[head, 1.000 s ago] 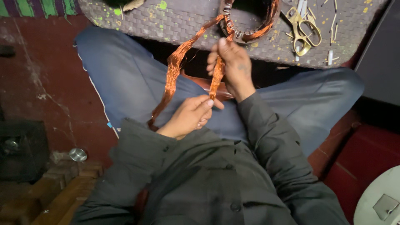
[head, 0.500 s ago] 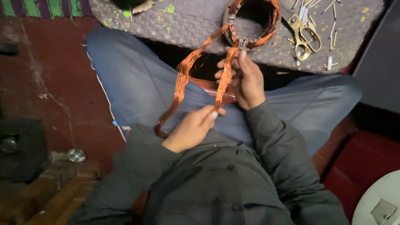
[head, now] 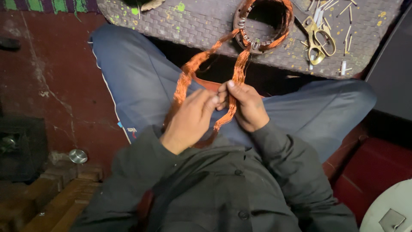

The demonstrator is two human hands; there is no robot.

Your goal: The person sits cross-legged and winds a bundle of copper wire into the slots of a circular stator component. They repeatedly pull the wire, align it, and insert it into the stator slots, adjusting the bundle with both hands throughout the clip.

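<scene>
pinching loop of bright copper winding wire over lap, left hand and right hand both clamped on it; far end already threaded in round metal stator ring, loose loop left to feed, looks like.

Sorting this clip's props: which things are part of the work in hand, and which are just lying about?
In use:
left hand
right hand
copper wire bundle
metal ring that the wire runs into

Lying about:
scissors
small sticks
woven mat
little metal bowl
</scene>
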